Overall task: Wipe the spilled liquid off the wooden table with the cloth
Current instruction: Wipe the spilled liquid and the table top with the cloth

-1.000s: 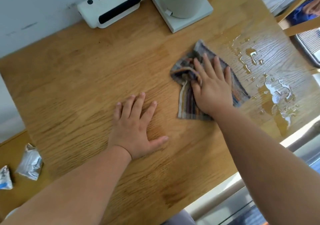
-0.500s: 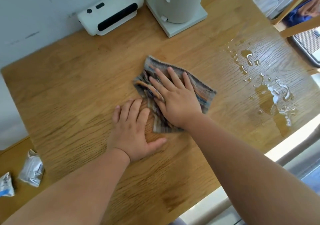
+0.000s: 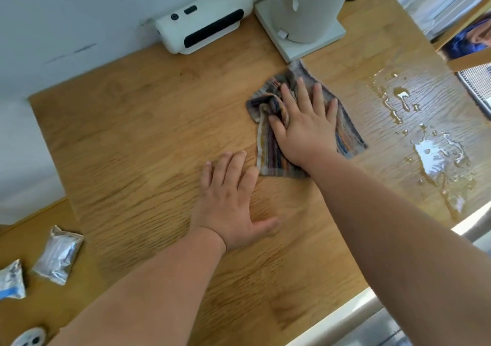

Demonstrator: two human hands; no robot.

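Note:
A striped, crumpled cloth [image 3: 269, 157] lies on the wooden table [image 3: 132, 138], right of centre. My right hand [image 3: 305, 125] presses flat on top of it, fingers spread, thumb hooked into a fold at the cloth's left side. My left hand [image 3: 228, 202] rests palm down on bare wood just left of and nearer than the cloth, holding nothing. The spilled liquid [image 3: 430, 157] shines in puddles and drops on the table's right part, a short way right of the cloth's edge.
A white oblong device [image 3: 204, 24] and a white kettle on a square base [image 3: 305, 37] stand at the back by the wall. Two foil packets [image 3: 58, 255] lie on a lower surface at left. The table's near edge runs diagonally at lower right.
My right hand swept the cloth left toward my left hand, then back to the right and farther away, nearer the kettle base and the spill. My left hand stayed planted.

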